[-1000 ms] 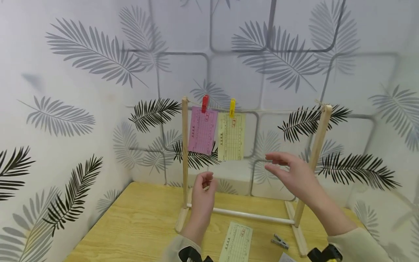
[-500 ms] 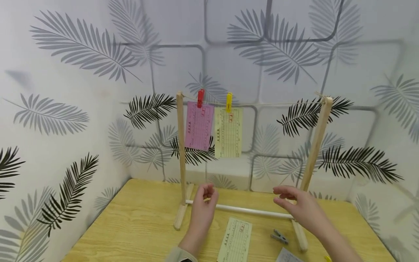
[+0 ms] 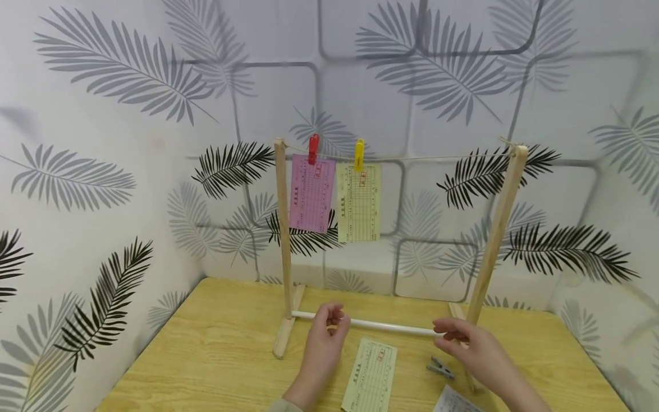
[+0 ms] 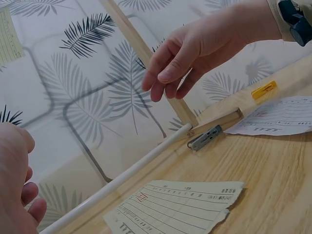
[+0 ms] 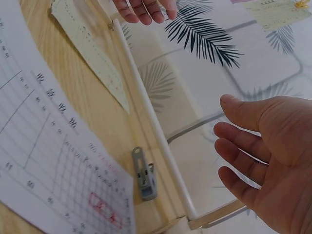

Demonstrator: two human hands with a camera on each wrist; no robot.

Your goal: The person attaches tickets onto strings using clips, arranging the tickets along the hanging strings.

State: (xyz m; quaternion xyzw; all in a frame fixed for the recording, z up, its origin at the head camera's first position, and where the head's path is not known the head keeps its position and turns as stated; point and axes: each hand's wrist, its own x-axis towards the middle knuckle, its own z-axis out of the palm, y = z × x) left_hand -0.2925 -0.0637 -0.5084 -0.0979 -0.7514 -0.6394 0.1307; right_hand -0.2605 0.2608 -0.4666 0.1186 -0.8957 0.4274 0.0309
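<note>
My left hand [image 3: 324,346], fingers loosely bent and holding nothing, hovers left of a pale yellow-green form slip [image 3: 369,375] on the table. My right hand [image 3: 476,350] is likewise holding nothing, just above and right of a grey clothespin [image 3: 440,368]. In the right wrist view its fingers are spread and relaxed. A white form slip [image 5: 58,141] lies near that clothespin [image 5: 145,174]. From a string hang a pink slip [image 3: 311,194] under a red clothespin [image 3: 313,150] and a yellow slip [image 3: 358,209] under a yellow clothespin [image 3: 359,154].
The string runs between two wooden posts [image 3: 284,229] of a stand, joined low down by a white rod [image 3: 386,326]. Another yellow clothespin [image 4: 263,90] lies beyond the white slip in the left wrist view. A leaf-patterned wall rises behind the wooden table [image 3: 195,343].
Both hands have come down from in front of the stand toward the table, the right one farther. The view has tilted and shifted slightly. The hanging slips stay clipped.
</note>
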